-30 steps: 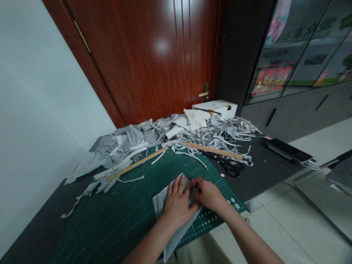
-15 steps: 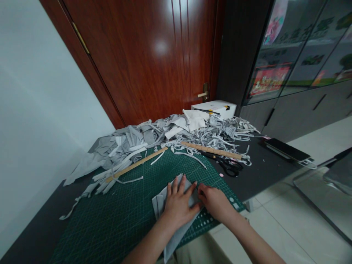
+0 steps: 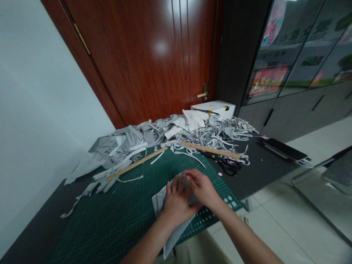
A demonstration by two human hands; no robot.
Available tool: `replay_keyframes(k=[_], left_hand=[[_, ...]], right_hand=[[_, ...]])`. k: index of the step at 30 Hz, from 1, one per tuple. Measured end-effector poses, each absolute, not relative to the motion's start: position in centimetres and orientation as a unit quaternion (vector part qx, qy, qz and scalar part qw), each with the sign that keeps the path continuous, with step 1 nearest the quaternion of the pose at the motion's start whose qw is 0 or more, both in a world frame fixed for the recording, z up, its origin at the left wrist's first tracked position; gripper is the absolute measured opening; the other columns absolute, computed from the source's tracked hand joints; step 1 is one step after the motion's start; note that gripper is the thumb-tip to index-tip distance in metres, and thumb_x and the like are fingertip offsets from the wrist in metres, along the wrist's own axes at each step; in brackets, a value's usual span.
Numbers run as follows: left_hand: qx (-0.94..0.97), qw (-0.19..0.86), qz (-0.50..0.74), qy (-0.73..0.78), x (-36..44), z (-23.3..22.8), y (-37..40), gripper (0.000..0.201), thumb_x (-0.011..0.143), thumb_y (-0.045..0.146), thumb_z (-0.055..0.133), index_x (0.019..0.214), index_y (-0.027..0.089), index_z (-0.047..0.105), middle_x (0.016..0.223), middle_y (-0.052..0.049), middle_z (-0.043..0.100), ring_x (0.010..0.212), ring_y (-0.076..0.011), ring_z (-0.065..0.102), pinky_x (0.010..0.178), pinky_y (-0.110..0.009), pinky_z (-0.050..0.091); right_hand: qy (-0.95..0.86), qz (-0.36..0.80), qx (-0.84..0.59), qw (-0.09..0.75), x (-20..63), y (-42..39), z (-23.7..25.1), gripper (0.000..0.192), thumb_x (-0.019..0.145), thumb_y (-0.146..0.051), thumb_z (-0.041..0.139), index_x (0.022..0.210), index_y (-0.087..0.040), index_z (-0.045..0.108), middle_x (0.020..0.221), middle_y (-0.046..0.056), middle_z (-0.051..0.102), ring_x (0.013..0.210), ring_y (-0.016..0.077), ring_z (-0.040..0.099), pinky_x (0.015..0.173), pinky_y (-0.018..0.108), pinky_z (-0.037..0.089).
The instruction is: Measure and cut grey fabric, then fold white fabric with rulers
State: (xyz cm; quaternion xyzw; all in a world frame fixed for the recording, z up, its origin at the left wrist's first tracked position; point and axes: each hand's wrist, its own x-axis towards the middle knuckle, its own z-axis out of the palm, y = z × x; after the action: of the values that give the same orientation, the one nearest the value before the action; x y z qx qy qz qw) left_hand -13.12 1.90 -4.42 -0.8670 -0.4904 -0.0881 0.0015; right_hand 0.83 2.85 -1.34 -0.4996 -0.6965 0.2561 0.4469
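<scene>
Left hand (image 3: 176,203) lies flat, palm down, fingers spread on the grey fabric piece (image 3: 161,201), pinning it to the green cutting mat (image 3: 115,216) so the cloth stays put. That fabric sits at the mat's near right part, its near end hanging off the table edge. Far left, a wooden ruler (image 3: 136,164) lies slanted across the mat's far edge, partly under the heap of grey fabric scraps (image 3: 165,137), which spreads along the far side of the dark table (image 3: 264,170), out of the working patch. Right hand (image 3: 202,189) overlaps the left one at the fabric's far right corner, fingers curled and pinching at the cloth's edge; exact grip hidden, looks like it holds a fold. Second wooden ruler (image 3: 210,149) lies right of the mat, black scissors (image 3: 229,167) just near it, within reach. White box (image 3: 213,108) stands by the door (image 3: 154,55), phone (image 3: 286,149) at far right table end
</scene>
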Motion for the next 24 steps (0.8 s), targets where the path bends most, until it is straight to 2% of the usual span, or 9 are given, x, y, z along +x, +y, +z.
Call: replay_keyframes(k=[1,3,8,12,15,19,22,24], left_hand=[[-0.867,0.004,-0.091,-0.490,-13.1,-4.5,1.9,0.076,0.079,0.060,0.054,0.145,0.029,0.032,0.150,-0.011,0.030,0.137,-0.0393,0.018,0.108,-0.062,0.012],[-0.868,0.007,-0.096,-0.488,-12.9,-4.4,1.8,0.073,0.082,0.055,0.052,0.146,0.027,0.032,0.148,-0.013,0.035,0.136,-0.0396,0.022,0.109,-0.061,0.010],[-0.868,-0.003,-0.085,-0.489,-12.8,-3.9,1.4,0.076,0.078,0.056,0.055,0.142,0.019,0.041,0.143,-0.017,0.041,0.134,-0.0413,0.027,0.110,-0.059,0.009],[-0.866,-0.013,-0.089,-0.493,-12.7,-3.8,1.3,0.079,0.076,0.057,0.056,0.142,0.017,0.040,0.144,-0.018,0.040,0.135,-0.0413,0.026,0.110,-0.060,0.010],[-0.872,-0.020,-0.097,-0.479,-12.9,-3.9,1.5,0.080,0.073,0.054,0.060,0.141,0.015,0.041,0.143,-0.018,0.042,0.135,-0.0406,0.027,0.110,-0.058,0.011],[-0.868,-0.039,-0.115,-0.482,-14.4,-3.9,2.0,0.085,0.070,0.051,0.063,0.141,0.010,0.039,0.143,-0.019,0.041,0.134,-0.0343,0.033,0.112,-0.049,0.019],[-0.862,-0.040,-0.098,-0.495,-16.0,-3.7,2.1,0.084,0.073,0.054,0.059,0.141,0.009,0.039,0.145,-0.018,0.038,0.136,-0.0324,0.030,0.113,-0.049,0.017],[-0.861,-0.034,-0.084,-0.501,-16.8,-3.7,2.0,0.082,0.076,0.058,0.056,0.142,0.012,0.038,0.147,-0.017,0.036,0.138,-0.0321,0.027,0.113,-0.052,0.013]], right_hand=[[-0.689,0.280,-0.460,0.486,-0.4,3.6,-1.6,0.032,0.090,-0.018,0.039,0.113,-0.021,0.061,0.113,0.008,0.065,0.106,0.0186,0.059,0.095,0.035,0.045],[-0.683,0.294,-0.431,0.511,-2.4,4.8,-2.6,0.035,0.090,-0.020,0.038,0.117,-0.020,0.059,0.117,0.009,0.064,0.110,0.0192,0.058,0.098,0.039,0.043],[-0.713,0.297,-0.390,0.501,-2.6,5.8,-4.4,0.034,0.089,-0.023,0.041,0.117,-0.020,0.059,0.121,0.009,0.062,0.113,0.0182,0.056,0.102,0.039,0.041],[-0.729,0.284,-0.372,0.499,-1.5,5.8,-4.7,0.037,0.091,-0.024,0.038,0.123,-0.018,0.054,0.135,0.012,0.052,0.127,0.0179,0.045,0.110,0.041,0.032],[-0.765,0.272,-0.371,0.451,-1.6,5.9,-4.9,0.043,0.092,-0.026,0.035,0.132,-0.016,0.047,0.141,0.013,0.046,0.133,0.0182,0.038,0.112,0.043,0.028],[-0.820,0.242,-0.394,0.338,-1.9,5.8,-5.0,0.050,0.095,-0.031,0.032,0.141,-0.013,0.036,0.146,0.014,0.040,0.137,0.0191,0.031,0.114,0.043,0.025],[-0.843,0.240,-0.382,0.294,-1.8,5.6,-4.7,0.051,0.095,-0.033,0.033,0.140,-0.010,0.039,0.144,0.015,0.043,0.135,0.0202,0.035,0.113,0.040,0.027],[-0.863,0.228,-0.369,0.260,-1.7,5.3,-4.5,0.053,0.095,-0.036,0.032,0.140,-0.009,0.040,0.146,0.016,0.039,0.137,0.0214,0.032,0.114,0.042,0.022]])
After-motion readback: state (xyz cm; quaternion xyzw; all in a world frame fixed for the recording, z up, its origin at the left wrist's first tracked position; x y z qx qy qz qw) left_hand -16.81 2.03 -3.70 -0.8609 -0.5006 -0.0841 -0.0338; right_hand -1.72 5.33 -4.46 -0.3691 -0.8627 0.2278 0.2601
